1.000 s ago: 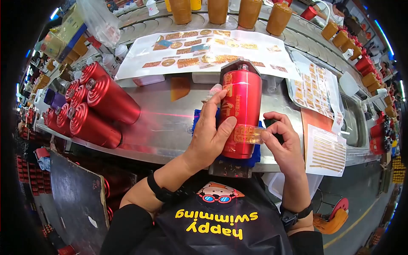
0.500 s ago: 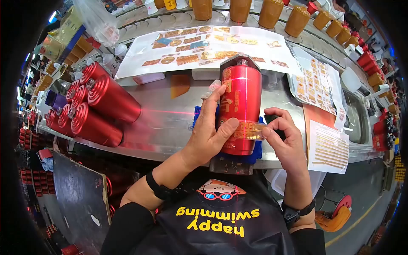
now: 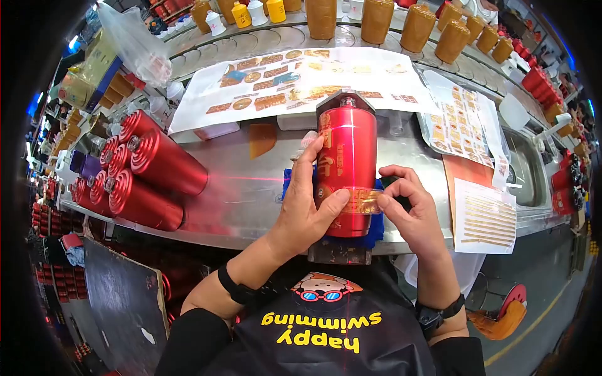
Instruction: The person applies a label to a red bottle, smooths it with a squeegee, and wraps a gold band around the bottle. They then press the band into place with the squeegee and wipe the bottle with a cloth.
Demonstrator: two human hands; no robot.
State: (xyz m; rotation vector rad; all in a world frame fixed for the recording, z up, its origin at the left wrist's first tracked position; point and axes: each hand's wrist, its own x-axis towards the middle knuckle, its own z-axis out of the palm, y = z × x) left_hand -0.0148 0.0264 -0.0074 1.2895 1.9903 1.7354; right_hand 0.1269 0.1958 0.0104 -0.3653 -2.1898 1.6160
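A red metallic bottle (image 3: pixel 354 144) with gold characters lies tilted in front of me, its neck end in a dark angular holder (image 3: pixel 370 101) and blue cloth (image 3: pixel 378 229) under its near end. My left hand (image 3: pixel 304 197) grips the bottle's left side, fingers along it and thumb pressing a gold decal strip (image 3: pixel 362 202) against its lower part. My right hand (image 3: pixel 407 203) pinches the strip's right end between thumb and forefinger, holding it out beyond the bottle's edge. The other right fingers are curled. A small pale cover sits on a left fingertip.
Several red bottles (image 3: pixel 166 160) lie stacked at left. Behind are a large decal sheet (image 3: pixel 207 103), a conveyor (image 3: pixel 251 41) and brown bottles (image 3: pixel 322 19). At right are a tray of decals (image 3: pixel 464 119), a sheet of gold strips (image 3: pixel 486 216) and a sink (image 3: pixel 530 169).
The bottle and both hands sit slightly further left and lower in view. The view itself has shifted a little. Both hands keep their hold on the bottle and strip.
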